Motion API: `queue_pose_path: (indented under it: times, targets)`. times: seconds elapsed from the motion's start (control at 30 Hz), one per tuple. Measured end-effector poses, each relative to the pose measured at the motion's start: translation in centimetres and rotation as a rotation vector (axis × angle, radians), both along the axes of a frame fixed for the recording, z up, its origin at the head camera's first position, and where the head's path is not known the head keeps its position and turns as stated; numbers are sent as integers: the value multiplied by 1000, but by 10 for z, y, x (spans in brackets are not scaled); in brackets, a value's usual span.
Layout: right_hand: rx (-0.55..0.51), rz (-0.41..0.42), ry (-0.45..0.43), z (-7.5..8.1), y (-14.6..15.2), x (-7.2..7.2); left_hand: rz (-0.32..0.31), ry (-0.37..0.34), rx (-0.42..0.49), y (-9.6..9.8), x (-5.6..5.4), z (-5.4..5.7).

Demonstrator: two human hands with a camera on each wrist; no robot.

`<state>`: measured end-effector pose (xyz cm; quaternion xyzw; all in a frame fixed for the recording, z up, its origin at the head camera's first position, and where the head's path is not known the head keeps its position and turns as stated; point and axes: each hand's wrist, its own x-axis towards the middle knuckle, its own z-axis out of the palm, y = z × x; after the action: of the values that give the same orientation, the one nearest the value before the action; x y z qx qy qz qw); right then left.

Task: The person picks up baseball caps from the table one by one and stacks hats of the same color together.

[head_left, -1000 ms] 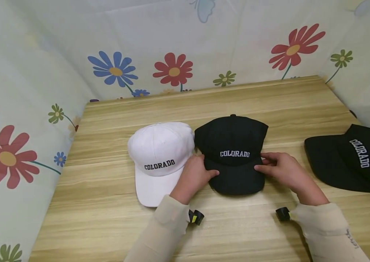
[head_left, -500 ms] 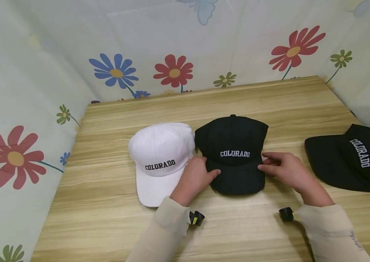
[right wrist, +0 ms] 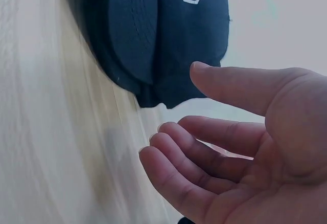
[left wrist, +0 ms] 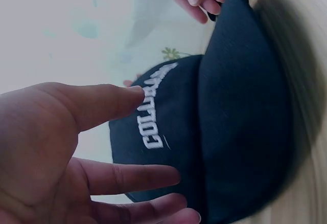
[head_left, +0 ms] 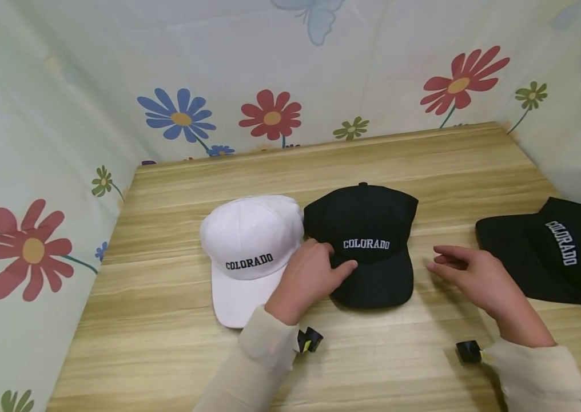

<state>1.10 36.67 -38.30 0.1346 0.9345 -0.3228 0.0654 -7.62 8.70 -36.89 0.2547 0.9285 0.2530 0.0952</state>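
Observation:
A black baseball cap (head_left: 373, 280) with white COLORADO lettering lies near the middle of the table, brim toward me. My left hand (head_left: 307, 279) is at its left side, thumb reaching over the brim. In the left wrist view the thumb and fingers (left wrist: 135, 175) of that hand are spread apart; whether they touch the cap I cannot tell. Off the cap's right side hovers my right hand (head_left: 481, 280), fingers loosely bent around nothing. A white baseball cap (head_left: 251, 237) with black COLORADO lettering sits just left of the black one, partly behind my left hand.
Another black COLORADO cap (head_left: 563, 252) lies at the right, its brim pointing left and its far side cut off by the frame. The wooden table (head_left: 167, 297) ends at a flower-printed curtain (head_left: 229, 57) behind and at the sides.
My right hand has come off the black cap's brim and moved right, toward me. The left hand has shifted slightly right, its thumb further over the brim. The caps stay put.

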Motion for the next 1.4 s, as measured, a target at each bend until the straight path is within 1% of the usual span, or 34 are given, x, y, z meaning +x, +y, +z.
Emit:
queue_pose_path:
  times: [0.07, 0.27, 0.37, 0.5, 0.67, 0.83, 0.97, 1.07, 1.27, 1.33, 1.4]
  targets:
    - [13, -15, 9, -1, 4, 4, -26, 8, -19, 4, 2, 4]
    - [46, -55, 12, -2, 17, 17, -133, 30, -85, 21, 5, 14]
    - [56, -90, 1, -3, 22, 23, -172, 44, -93, 31, 5, 17]
    - [53, -140, -8, -3, 27, 28, -203, 76, -123, 47, 9, 22]
    - [60, -182, 3, -5, 32, 32, -206, 103, -166, 64, 12, 28]
    - [80, -194, 39, -6, 36, 36, -218, 132, -159, 80, 11, 29]
    - [89, -216, 39, -7, 40, 39, -261, 132, -170, 96, 9, 27]
    - [88, -231, 29, -9, 44, 41, -282, 125, -205, 111, 7, 26]
    - [90, -251, 22, -13, 50, 48, -279, 114, -285, 139, 5, 26]
    - [94, -261, 14, -14, 52, 52, -307, 101, -286, 146, 4, 25]
    - [99, -274, 4, -15, 54, 57, -352, 89, -290, 154, 4, 24]
